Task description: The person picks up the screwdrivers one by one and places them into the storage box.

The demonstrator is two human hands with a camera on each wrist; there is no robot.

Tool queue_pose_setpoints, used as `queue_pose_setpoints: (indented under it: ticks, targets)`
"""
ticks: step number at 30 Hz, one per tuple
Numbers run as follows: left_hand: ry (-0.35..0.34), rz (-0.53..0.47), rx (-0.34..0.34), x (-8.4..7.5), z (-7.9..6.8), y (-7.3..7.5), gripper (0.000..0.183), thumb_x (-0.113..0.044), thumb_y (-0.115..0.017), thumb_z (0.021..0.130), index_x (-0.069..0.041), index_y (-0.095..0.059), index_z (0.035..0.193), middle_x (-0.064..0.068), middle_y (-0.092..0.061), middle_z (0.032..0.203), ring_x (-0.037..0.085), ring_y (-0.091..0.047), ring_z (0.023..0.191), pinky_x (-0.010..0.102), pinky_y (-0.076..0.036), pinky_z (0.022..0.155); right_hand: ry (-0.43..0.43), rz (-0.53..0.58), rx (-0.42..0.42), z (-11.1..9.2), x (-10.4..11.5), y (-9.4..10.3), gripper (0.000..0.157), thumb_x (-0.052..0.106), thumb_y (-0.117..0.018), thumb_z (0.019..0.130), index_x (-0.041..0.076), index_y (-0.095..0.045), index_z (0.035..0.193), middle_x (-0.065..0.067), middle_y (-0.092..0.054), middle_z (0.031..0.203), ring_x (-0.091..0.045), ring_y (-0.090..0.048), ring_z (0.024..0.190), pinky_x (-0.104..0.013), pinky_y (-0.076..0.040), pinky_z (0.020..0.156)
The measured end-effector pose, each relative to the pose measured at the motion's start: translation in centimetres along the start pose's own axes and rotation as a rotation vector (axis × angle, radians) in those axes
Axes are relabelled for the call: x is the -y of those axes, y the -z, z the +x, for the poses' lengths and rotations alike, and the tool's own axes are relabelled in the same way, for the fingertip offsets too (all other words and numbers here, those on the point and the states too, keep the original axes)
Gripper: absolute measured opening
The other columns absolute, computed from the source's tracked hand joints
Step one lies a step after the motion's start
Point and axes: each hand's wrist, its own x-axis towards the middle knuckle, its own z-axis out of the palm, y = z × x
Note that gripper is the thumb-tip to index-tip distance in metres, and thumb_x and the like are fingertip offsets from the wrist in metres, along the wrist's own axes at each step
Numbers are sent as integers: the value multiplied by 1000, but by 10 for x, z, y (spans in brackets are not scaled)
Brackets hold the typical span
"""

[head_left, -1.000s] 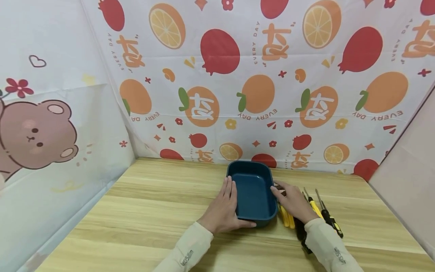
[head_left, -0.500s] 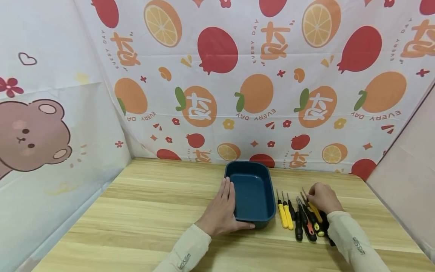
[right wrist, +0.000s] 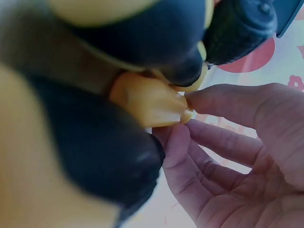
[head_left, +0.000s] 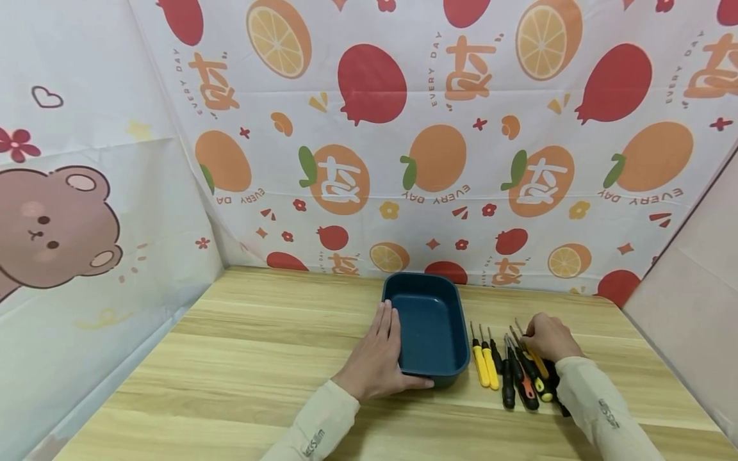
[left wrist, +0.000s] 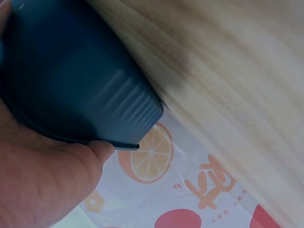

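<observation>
- Pinching an amber-handled screwdriver (right wrist: 145, 97), the right hand (head_left: 550, 337) has its thumb and fingers drawn together at the far end of the handle, by the narrow neck.
- This screwdriver lies on the right of the counter (head_left: 277, 346), near and slightly left of the hand; its long axis slants from a far-left shaft to a near-right handle.
- The blue bin (head_left: 429, 336) stands to the left of that hand, its long side running near to far. Between them, from left to right, lie two yellow-handled screwdrivers (head_left: 481, 366), a small black tool (head_left: 496, 360), a black-handled screwdriver (head_left: 508, 387) and a red-and-black tool (head_left: 527, 390).
- The left hand (head_left: 375, 355) is nearer the bin: its fingers lie straight and side by side along the left wall, the thumb stretched along the near wall.
- The right hand is nearer all the tools; black-and-yellow handles crowd the amber one, and which of them touch it cannot be told.
</observation>
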Motion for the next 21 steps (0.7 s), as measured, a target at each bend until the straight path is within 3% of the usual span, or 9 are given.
queue_pose_setpoints:
  ticks: [3, 10, 12, 14, 21]
  targets:
    - [-3, 3, 0, 0, -2, 1, 134, -84, -67, 72, 9, -21, 157, 25, -14, 165, 39, -14, 153, 45, -25, 121, 1, 13, 7, 1, 3, 1, 35, 7, -67, 93, 6, -65, 59, 4, -43, 47, -10, -38, 44, -27, -36, 46]
    - [-22, 14, -5, -1, -2, 4, 133, -83, -67, 73, 11, -22, 156, 27, -14, 164, 40, -15, 152, 45, -23, 122, 28, 24, -49, 4, 15, 18, 24, 6, -64, 95, -1, -72, 74, -1, -59, 59, -15, -49, 49, -32, -43, 48]
    - [-20, 10, -1, -1, -1, 4, 133, -82, -67, 73, 11, -21, 156, 27, -14, 165, 40, -15, 153, 45, -22, 122, 37, 29, -66, 7, 22, 22, 29, 8, -63, 96, 2, -68, 68, 0, -53, 56, -14, -45, 48, -31, -40, 48]
    - [-15, 11, 6, 0, -1, 4, 133, -82, -67, 73, 10, -21, 156, 26, -13, 165, 39, -14, 153, 44, -21, 123, 53, 40, -76, 10, 31, 25, 33, 11, -62, 97, 5, -62, 65, 1, -48, 54, -14, -40, 48, -31, -37, 48]
    - [-19, -10, 3, 1, -3, 6, 132, -81, -68, 73, 10, -20, 156, 27, -14, 165, 40, -15, 153, 44, -26, 121, 151, 95, -89, 19, 83, 27, 21, 15, -65, 98, -2, -74, 87, -6, -67, 75, -16, -57, 60, -34, -50, 56]
